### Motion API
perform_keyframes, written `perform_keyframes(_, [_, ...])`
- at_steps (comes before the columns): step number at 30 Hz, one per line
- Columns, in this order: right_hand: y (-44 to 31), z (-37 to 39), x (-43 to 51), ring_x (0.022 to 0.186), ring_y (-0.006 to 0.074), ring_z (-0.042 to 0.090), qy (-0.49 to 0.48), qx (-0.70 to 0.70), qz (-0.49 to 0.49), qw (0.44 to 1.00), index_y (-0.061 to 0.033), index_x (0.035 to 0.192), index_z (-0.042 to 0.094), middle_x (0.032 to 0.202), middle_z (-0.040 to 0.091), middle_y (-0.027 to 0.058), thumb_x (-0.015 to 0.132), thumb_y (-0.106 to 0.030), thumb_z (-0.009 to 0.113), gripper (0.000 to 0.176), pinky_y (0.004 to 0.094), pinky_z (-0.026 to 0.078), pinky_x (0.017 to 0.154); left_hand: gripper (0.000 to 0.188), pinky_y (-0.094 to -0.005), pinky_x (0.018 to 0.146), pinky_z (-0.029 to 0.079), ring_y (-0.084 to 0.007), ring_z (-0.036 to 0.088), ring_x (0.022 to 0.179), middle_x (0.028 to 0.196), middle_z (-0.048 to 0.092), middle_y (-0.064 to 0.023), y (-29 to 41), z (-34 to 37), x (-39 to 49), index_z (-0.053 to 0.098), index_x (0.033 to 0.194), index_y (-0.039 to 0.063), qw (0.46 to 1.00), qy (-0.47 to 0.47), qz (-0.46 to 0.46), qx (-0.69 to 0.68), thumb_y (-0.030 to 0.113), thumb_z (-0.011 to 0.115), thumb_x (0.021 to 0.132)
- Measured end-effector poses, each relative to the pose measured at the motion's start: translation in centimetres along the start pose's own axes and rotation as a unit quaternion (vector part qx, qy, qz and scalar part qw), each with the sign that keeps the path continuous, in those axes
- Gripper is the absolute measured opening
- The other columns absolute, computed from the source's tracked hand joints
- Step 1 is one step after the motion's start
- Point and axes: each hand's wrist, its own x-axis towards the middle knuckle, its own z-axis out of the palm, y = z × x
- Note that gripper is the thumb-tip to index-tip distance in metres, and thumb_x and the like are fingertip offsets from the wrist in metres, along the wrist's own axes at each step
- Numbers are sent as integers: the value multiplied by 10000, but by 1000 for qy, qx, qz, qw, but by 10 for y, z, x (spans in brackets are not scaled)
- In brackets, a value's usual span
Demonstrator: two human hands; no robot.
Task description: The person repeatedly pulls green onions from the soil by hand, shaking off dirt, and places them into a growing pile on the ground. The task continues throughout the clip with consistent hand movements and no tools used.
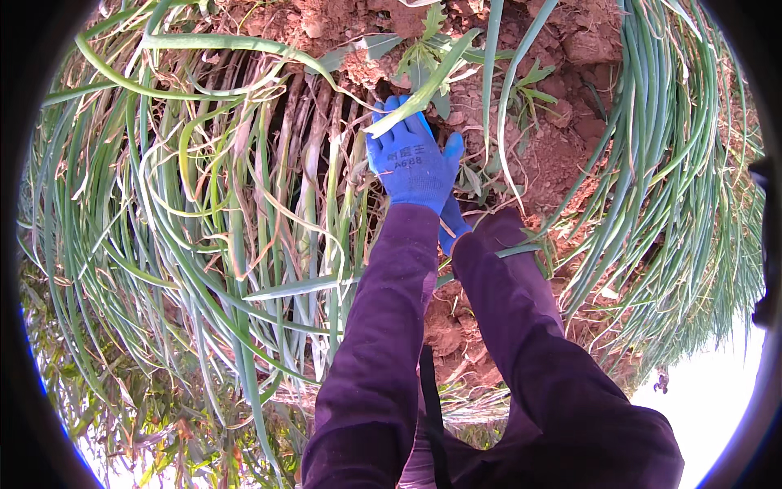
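My left hand (pixel 415 162), in a blue knitted work glove that bears writing, reaches into the near edge of a dense row of green onions (pixel 311 140). Its back faces me, the fingers point towards the soil at the stem bases, and the thumb stands apart. One broad green leaf (pixel 421 98) crosses over the fingers. The palm is hidden, so whatever it may hold does not show. Mostly concealed below it is my right hand (pixel 452 225), also blue-gloved; only its wrist end shows, and its fingers cannot be seen.
Reddish, cloddy soil (pixel 550 153) runs between the onion row and another bank of long green onion leaves (pixel 647 147) on the right. Low jagged-leaved weeds (pixel 424 61) grow just beyond my hands. My trouser leg (pixel 513 244) is close to the right hand. Drier foliage (pixel 165 422) lies lower left.
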Motion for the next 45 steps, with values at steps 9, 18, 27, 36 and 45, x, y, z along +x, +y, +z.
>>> perform_keyframes(9, [-13,39,8,878,170,600,38,312,154,937,-183,1274,553,1061,623,42,945,-502,550,459,336,518,744,961,-526,1107,293,-376,306,1390,1457,360,-206,-150,19,8,228,1463,-33,990,-9,-54,129,340,745,743])
perform_keyframes(18, [-33,71,23,1044,311,608,-48,407,175,895,-184,1437,357,1251,558,152,878,-647,546,750,442,530,886,1353,-419,1079,377,-397,427,1328,1439,371,-332,-241,5,39,167,1478,-84,949,-258,-182,7,710,786,574])
perform_keyframes(27, [-60,101,10,1165,151,528,-33,292,176,939,-82,1350,541,1287,571,30,897,-443,641,588,299,412,984,778,-360,780,515,-263,677,865,1000,687,-177,-245,56,4,580,1199,-52,939,-237,-190,-160,479,820,683])
perform_keyframes(36, [26,120,85,994,164,613,-64,355,21,932,-73,1096,662,1068,653,35,864,-272,694,307,328,472,924,789,-322,900,477,-172,620,968,1127,650,-104,-252,28,36,512,1317,-13,798,-384,-235,-402,340,858,701])
perform_keyframes(45, [17,93,94,881,181,625,-26,408,39,912,-63,1006,673,975,653,47,838,-189,679,210,317,509,846,678,-334,842,528,-203,681,936,1118,670,-155,-242,78,20,525,1298,-25,791,-323,-176,-489,260,807,752])
